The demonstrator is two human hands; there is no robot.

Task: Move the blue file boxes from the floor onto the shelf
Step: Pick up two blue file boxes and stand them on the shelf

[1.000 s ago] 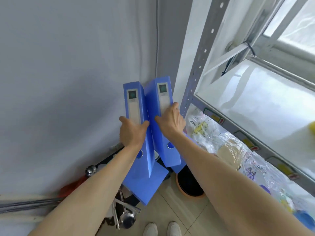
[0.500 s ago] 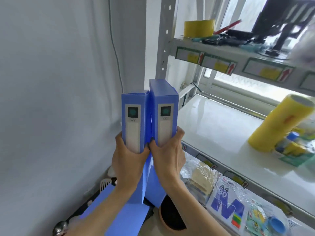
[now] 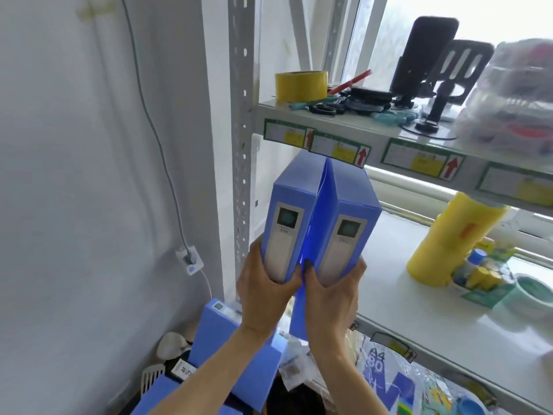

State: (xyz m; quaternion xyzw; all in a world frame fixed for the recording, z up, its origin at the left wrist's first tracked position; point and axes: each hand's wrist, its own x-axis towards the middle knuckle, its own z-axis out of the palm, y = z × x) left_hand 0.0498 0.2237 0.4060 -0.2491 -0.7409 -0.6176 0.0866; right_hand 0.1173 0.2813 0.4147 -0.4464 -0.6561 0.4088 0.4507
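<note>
Two blue file boxes stand upright side by side in the air, spines with white labels facing me. My left hand [image 3: 263, 292] grips the bottom of the left file box [image 3: 291, 205]. My right hand [image 3: 332, 295] grips the bottom of the right file box [image 3: 348, 214]. Both boxes hang at the left end of the white middle shelf [image 3: 419, 307], their tops just under the upper shelf edge [image 3: 374, 142]. More blue file boxes [image 3: 227, 351] lie below on the floor, partly hidden by my arms.
A perforated grey upright post [image 3: 242, 145] stands just left of the boxes. A yellow roll [image 3: 454, 238], small bottles and a green tape ring [image 3: 535, 295] sit on the middle shelf to the right. Yellow tape [image 3: 300, 85] and black stands occupy the upper shelf. Bagged items fill the lower shelf.
Both hands have lifted the two boxes from near the floor up to the middle shelf level and moved them right, toward the shelf opening. My view has tilted upward.
</note>
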